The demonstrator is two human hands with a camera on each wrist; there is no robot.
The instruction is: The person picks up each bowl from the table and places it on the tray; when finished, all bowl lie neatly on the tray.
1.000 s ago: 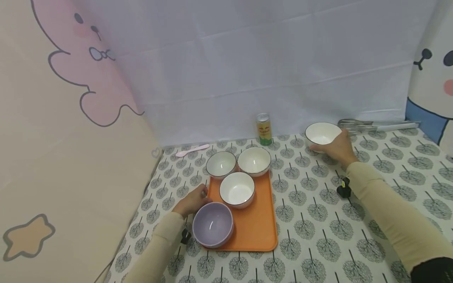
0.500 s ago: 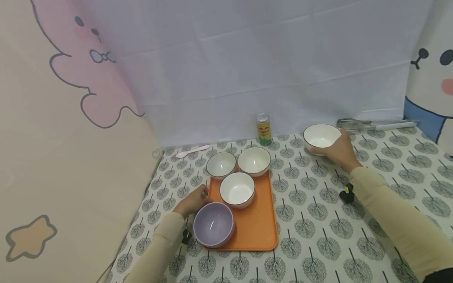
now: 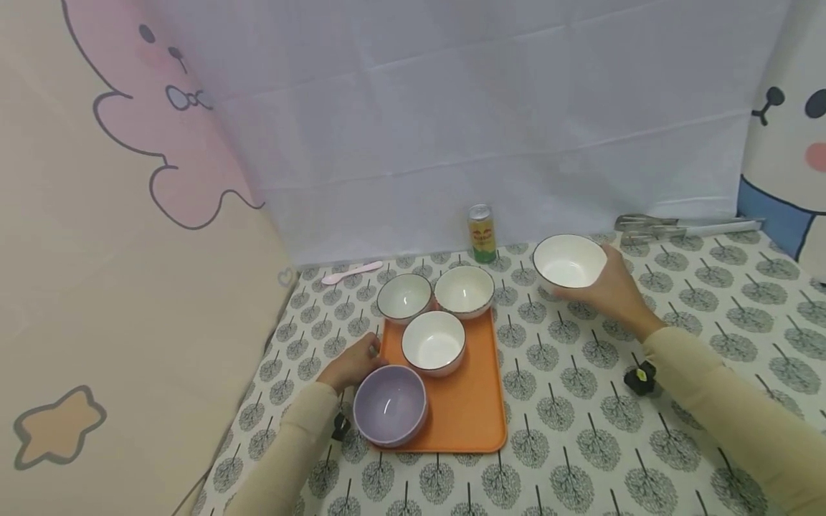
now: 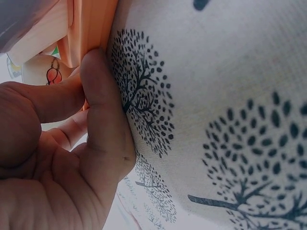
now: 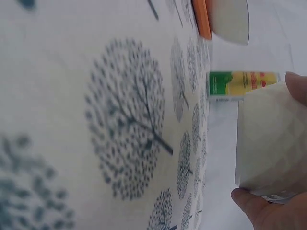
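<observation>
My right hand (image 3: 609,290) grips a white bowl (image 3: 569,261) with a dark rim, thumb at the near side and fingers round its right. In the right wrist view the white bowl (image 5: 271,141) is raised off the cloth. My left hand (image 3: 351,364) pinches the left edge of an orange tray (image 3: 467,416); the left wrist view shows thumb and finger meeting at the tray edge (image 4: 91,28). On the tray stand a purple bowl (image 3: 390,406) nearest me, a white bowl (image 3: 434,341) in the middle and two white bowls (image 3: 404,297) (image 3: 464,290) at its far end.
A yellow and green drink can (image 3: 482,235) stands at the back, behind the tray. A pink spoon (image 3: 351,273) lies at the back left. At the back right lie metal utensils (image 3: 684,228), including a whisk. Tree-patterned cloth (image 3: 561,380) covers the table; a white curtain hangs behind.
My right hand has lifted the white bowl off the table at the back right and moved it left and a little nearer. The left hand stays at the tray edge.
</observation>
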